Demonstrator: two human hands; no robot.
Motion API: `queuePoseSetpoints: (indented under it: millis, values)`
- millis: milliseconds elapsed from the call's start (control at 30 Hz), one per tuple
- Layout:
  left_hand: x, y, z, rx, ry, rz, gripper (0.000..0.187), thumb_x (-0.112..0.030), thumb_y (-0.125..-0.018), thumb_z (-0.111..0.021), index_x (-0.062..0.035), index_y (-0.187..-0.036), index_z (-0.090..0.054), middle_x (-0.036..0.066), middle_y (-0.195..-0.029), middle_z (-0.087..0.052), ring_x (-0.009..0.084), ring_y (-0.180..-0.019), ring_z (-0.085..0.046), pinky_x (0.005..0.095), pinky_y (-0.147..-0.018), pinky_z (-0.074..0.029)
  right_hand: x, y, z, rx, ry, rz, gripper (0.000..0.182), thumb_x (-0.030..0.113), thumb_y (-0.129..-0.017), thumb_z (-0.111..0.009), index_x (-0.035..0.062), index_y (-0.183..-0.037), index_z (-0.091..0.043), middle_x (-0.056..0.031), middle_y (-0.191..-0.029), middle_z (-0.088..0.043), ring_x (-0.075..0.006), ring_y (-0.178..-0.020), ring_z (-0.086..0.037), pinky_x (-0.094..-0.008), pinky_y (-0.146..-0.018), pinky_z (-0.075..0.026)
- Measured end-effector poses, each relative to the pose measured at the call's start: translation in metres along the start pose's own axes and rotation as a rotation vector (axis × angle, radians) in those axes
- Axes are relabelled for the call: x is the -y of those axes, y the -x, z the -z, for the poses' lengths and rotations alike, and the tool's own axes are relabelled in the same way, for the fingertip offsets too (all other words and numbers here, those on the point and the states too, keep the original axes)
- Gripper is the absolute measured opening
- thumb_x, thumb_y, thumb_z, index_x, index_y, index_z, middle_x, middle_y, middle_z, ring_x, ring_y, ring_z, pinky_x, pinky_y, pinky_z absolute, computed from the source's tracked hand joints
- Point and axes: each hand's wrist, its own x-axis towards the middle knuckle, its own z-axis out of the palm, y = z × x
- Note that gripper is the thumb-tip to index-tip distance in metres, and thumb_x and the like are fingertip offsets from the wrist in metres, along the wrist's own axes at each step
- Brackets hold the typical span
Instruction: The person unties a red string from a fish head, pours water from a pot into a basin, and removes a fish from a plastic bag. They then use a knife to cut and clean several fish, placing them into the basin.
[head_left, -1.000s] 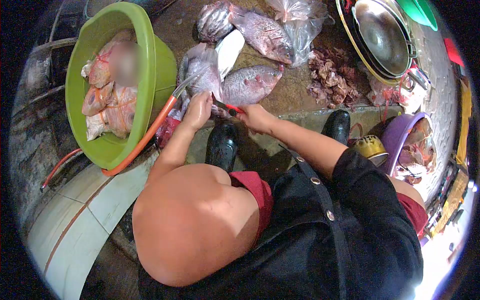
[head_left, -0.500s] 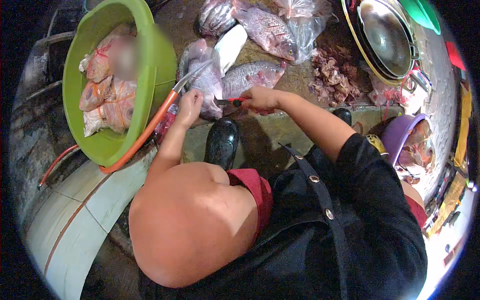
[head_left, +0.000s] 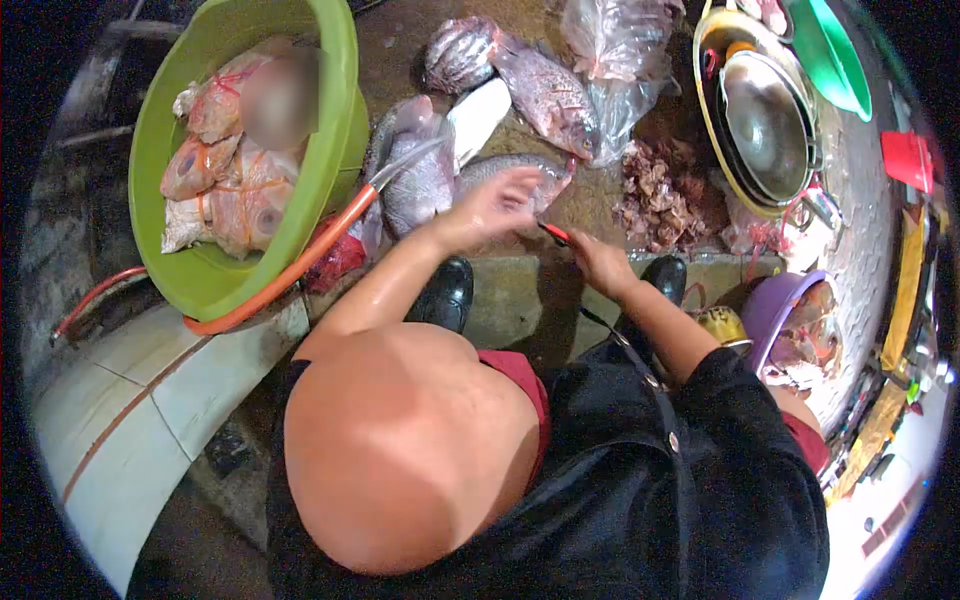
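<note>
My right hand [head_left: 602,265] grips a small knife [head_left: 555,235] by its red and black handle. Its blade is hard to make out here. My left hand [head_left: 490,212] is raised a little left of the knife, fingers apart, with nothing visible in it. Behind that hand lies a grey fish [head_left: 548,178], partly covered by it. Farther left a pale, silvery fish [head_left: 415,190] rests on the wet floor, with the end of a hose across it. A larger scaly fish [head_left: 550,95] and a striped grey piece [head_left: 460,55] lie beyond.
On the left stands a green tub [head_left: 345,60] of tied fish pieces, an orange hose [head_left: 275,290] along its side. Fish scraps [head_left: 660,195] are heaped at right, near stacked pans [head_left: 765,125]. A purple basin [head_left: 768,315] and clear plastic bags [head_left: 625,50] are also around.
My left hand has left the pale fish and moved right, its fingers opening. My right hand has drawn the knife away from that fish, to the right and slightly nearer me.
</note>
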Motion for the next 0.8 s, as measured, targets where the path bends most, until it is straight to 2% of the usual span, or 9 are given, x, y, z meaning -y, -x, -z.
queuePoseSetpoints:
  millis: [67, 167, 300, 433, 500, 533, 633, 700, 800]
  values:
    - [-0.011, -0.002, -0.011, 0.094, -0.009, -0.132, 0.041, -0.014, -0.077, -0.064, -0.0022, -0.113, -0.047, 0.005, -0.096, -0.057, 0.0165, -0.091, -0.055, 0.03, -0.085, -0.044, -0.012, 0.011, -0.003, -0.003, 0.044, -0.008, 0.034, 0.016, -0.084, -0.045, 0.0101, -0.117, -0.045, -0.0166, -0.104, -0.055, -0.0368, -0.093, -0.054, -0.0438, -0.077, -0.044]
    - [0.024, 0.0, -0.003, -0.145, -0.446, -0.468, 0.037, -0.015, -0.076, -0.065, -0.0018, -0.109, -0.053, 0.007, -0.095, -0.058, 0.0199, -0.089, -0.056, 0.0317, -0.082, -0.045, -0.015, 0.008, -0.01, -0.141, 0.174, 0.079, 0.034, 0.013, -0.083, -0.046, 0.0087, -0.116, -0.047, -0.0165, -0.101, -0.055, -0.0362, -0.093, -0.053, -0.0422, -0.078, -0.044]
    - [0.036, 0.033, 0.055, -0.514, -0.287, 0.368, 0.018, -0.017, -0.076, -0.062, -0.0001, -0.083, -0.061, 0.013, -0.086, -0.061, 0.0225, -0.085, -0.058, 0.0331, -0.074, -0.044, 0.031, -0.03, -0.002, -0.2, -0.002, 0.174, 0.031, 0.013, -0.08, -0.052, 0.0058, -0.111, -0.052, -0.0177, -0.1, -0.055, -0.0357, -0.093, -0.053, -0.0414, -0.08, -0.044]
    - [0.135, 0.078, 0.077, -0.973, -0.272, 0.2, 0.034, -0.013, -0.079, -0.055, -0.001, -0.11, -0.053, 0.019, -0.101, -0.056, 0.0271, -0.098, -0.053, 0.0358, -0.083, -0.041, 0.096, -0.086, -0.026, -0.046, -0.593, 0.036, 0.035, 0.018, -0.078, -0.06, 0.0022, -0.108, -0.054, -0.0185, -0.102, -0.059, -0.0296, -0.094, -0.057, -0.0367, -0.084, -0.044]
    - [0.117, 0.097, 0.067, -0.92, -0.34, 0.301, 0.047, -0.013, -0.074, -0.06, -0.0012, -0.118, -0.047, 0.021, -0.114, -0.05, 0.0351, -0.108, -0.046, 0.0408, -0.094, -0.034, 0.108, -0.119, -0.061, 0.011, -0.813, -0.008, 0.038, 0.015, -0.076, -0.063, 0.0001, -0.11, -0.053, -0.0112, -0.097, -0.06, -0.0188, -0.09, -0.057, -0.0319, -0.078, -0.046]
    - [0.139, 0.103, 0.063, -0.898, -0.515, 0.326, 0.049, -0.009, -0.076, -0.06, -0.0054, -0.122, -0.044, 0.017, -0.115, -0.043, 0.0266, -0.104, -0.048, 0.0328, -0.081, -0.044, 0.115, -0.131, -0.067, 0.087, -0.836, -0.046, 0.041, 0.016, -0.076, -0.063, -0.0008, -0.112, -0.052, -0.0113, -0.097, -0.06, -0.019, -0.09, -0.057, -0.0317, -0.078, -0.046]
    - [0.115, 0.105, 0.045, -0.864, -0.569, 0.249, 0.06, -0.018, -0.072, -0.066, -0.0056, -0.125, -0.041, 0.021, -0.128, -0.035, 0.0362, -0.121, -0.03, 0.0457, -0.102, -0.024, 0.124, -0.159, -0.098, 0.067, -0.929, -0.174, 0.049, 0.018, -0.071, -0.066, -0.0034, -0.112, -0.051, -0.013, -0.096, -0.061, -0.0201, -0.088, -0.056, -0.0313, -0.079, -0.044]
    - [0.111, 0.104, 0.045, -0.804, -0.537, 0.271, 0.068, -0.019, -0.07, -0.068, -0.005, -0.128, -0.036, 0.023, -0.131, -0.031, 0.0374, -0.124, -0.026, 0.0454, -0.103, -0.022, 0.126, -0.171, -0.108, 0.098, -0.776, -0.309, 0.049, 0.022, -0.073, -0.067, -0.0033, -0.112, -0.051, -0.0118, -0.092, -0.062, -0.0203, -0.08, -0.058, -0.0342, -0.067, -0.048]
    - [0.113, 0.111, 0.043, -0.709, -0.545, 0.28, 0.088, -0.029, -0.064, -0.074, -0.0077, -0.135, -0.026, 0.024, -0.135, -0.021, 0.0381, -0.127, -0.021, 0.0453, -0.104, -0.019, 0.158, -0.154, -0.072, 0.151, -1.073, -0.384, 0.038, 0.026, -0.074, -0.067, -0.0027, -0.097, -0.057, -0.0133, -0.076, -0.062, -0.0196, -0.063, -0.059, -0.0337, -0.055, -0.048]
